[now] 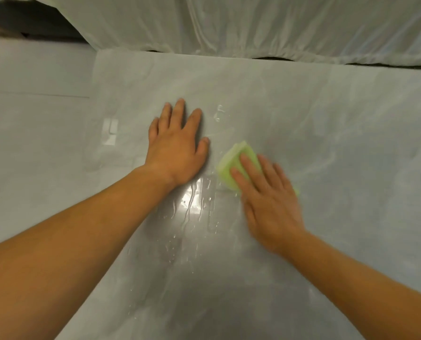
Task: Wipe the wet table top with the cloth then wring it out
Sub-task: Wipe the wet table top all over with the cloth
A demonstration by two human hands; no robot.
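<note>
White crinkled sheeting (pixel 253 25) hangs across the whole back of the scene, and below it the grey table top (pixel 339 119) fills almost everything you see. At the left a paler surface (pixel 33 69) seems to lie lower than the table. I think it is the floor, but I cannot say for sure.

Your left hand (pixel 177 148) lies flat on the table, fingers straight and a little spread, holding nothing. In my judgement it serves as a support — it carries your weight while you lean forward, and it sits on a part that looks dry. Your right hand (pixel 268 200) is near it on the right, palm down, fingers straight, pressing on the green cloth (pixel 238 158). It does not curl around the cloth. I judge that flat pressure puts more of the cloth on the surface, which helps to take up water. This hand is a little blurred, so it is probably in the middle of a stroke.

Between and below the two hands is the wet patch (pixel 194 200), shining under a reflected light, with streaks running toward you. The cloth is folded into a thick pad, touches the upper right edge of this patch and lies half under your fingers. A few small drops (pixel 219 114) lie beyond the cloth, to the right of your left hand.

So wiping is the step in hand and much water remains — wringing is not yet due.
</note>
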